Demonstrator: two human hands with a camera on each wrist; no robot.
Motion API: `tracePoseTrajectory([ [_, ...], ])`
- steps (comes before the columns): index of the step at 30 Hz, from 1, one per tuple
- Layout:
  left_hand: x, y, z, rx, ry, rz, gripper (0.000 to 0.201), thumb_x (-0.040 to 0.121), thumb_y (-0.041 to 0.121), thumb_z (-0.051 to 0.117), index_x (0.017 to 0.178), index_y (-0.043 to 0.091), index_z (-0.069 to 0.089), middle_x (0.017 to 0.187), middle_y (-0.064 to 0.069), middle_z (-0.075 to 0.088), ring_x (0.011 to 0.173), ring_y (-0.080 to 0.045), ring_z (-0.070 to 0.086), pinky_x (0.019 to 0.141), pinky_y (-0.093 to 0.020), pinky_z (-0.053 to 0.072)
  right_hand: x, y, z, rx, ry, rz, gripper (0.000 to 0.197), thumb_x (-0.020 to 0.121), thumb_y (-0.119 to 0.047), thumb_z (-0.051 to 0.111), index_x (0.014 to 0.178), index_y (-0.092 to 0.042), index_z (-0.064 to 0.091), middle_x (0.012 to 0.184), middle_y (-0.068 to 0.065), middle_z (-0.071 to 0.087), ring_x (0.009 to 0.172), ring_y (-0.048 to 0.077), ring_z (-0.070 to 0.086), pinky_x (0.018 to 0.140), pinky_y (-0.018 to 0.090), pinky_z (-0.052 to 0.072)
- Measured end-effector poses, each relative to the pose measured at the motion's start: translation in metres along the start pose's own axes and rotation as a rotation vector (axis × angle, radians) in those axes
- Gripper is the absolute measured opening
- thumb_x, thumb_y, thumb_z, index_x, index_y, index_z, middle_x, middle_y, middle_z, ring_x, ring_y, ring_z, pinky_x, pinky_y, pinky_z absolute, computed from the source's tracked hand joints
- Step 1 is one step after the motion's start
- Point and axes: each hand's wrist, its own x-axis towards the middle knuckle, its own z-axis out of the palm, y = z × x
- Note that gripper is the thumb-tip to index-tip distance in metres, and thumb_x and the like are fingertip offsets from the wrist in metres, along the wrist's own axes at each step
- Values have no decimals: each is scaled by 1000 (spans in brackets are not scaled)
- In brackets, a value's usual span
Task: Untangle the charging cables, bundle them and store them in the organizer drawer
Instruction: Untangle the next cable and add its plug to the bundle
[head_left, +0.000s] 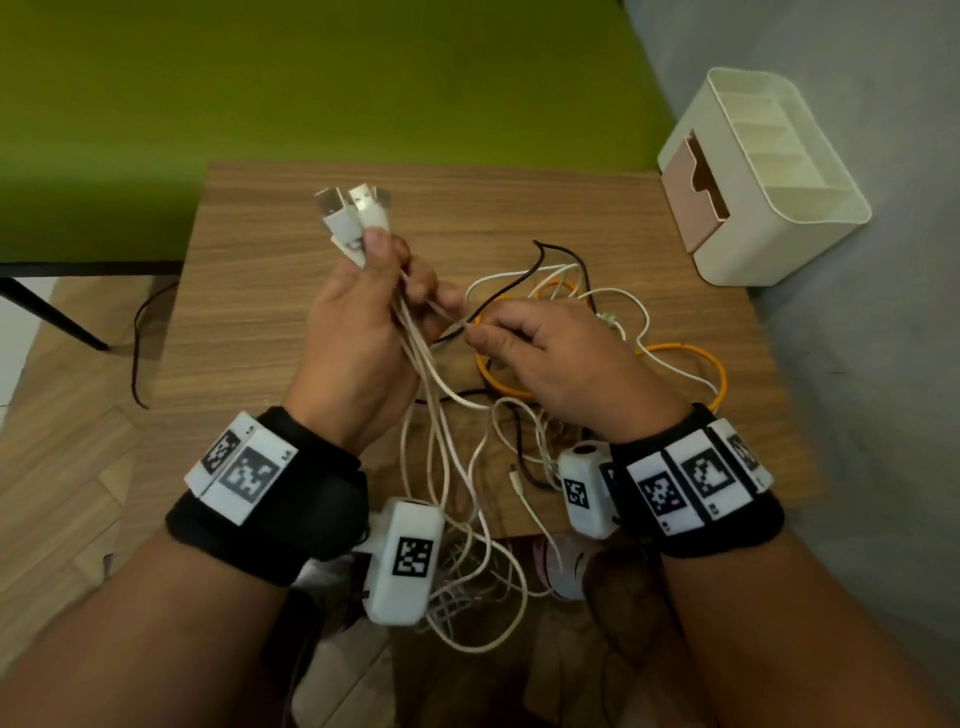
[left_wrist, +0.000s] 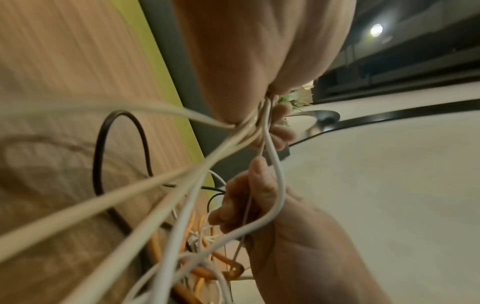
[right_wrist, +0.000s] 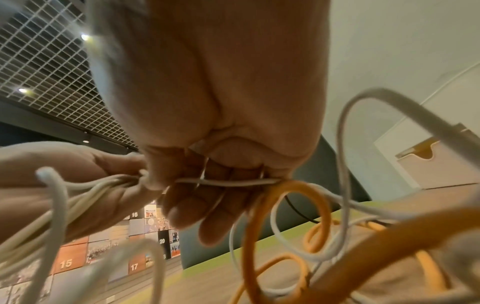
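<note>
My left hand grips a bunch of white cables just below their USB plugs, which stick up above the fist. The white cables trail down over the table's near edge. My right hand pinches one thin white cable close to the left fingers. Under and beyond it lies a tangle with an orange cable and a black cable. In the left wrist view the white strands fan out from my closed fingers. The cream organizer stands at the far right, its pink drawer partly pulled out.
The small wooden table carries everything, with a green surface behind it and a grey wall on the right. A loose black cord hangs off the table's left side. Wood floor lies to the left.
</note>
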Motion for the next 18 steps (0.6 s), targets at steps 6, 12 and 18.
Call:
tracePoseTrajectory([
  [6, 9, 14, -16, 9, -6, 3, 34, 106, 35, 27, 79, 20, 39, 51, 10, 26, 42, -3, 22, 41, -18, 25, -5, 10, -16, 136, 85, 112, 14, 95, -33, 62, 85, -25, 67, 67, -8, 60, 63, 6, 55, 56, 22, 41],
  [12, -3, -11, -8, 402, -115, -49, 22, 98, 25, 51, 77, 22, 44, 54, 13, 37, 43, -2, 31, 42, -17, 29, -1, -1, -7, 252, 267, 19, 15, 90, -25, 70, 86, -10, 70, 76, 10, 66, 70, 18, 59, 62, 33, 47],
  [18, -9, -11, -1, 451, -269, -141, 11, 91, 20, 61, 81, 17, 60, 55, 13, 45, 45, -2, 36, 44, -18, 31, -4, 1, -11, 312, 323, -56, 13, 86, -19, 74, 89, -8, 70, 79, 4, 67, 72, 12, 61, 63, 30, 50],
])
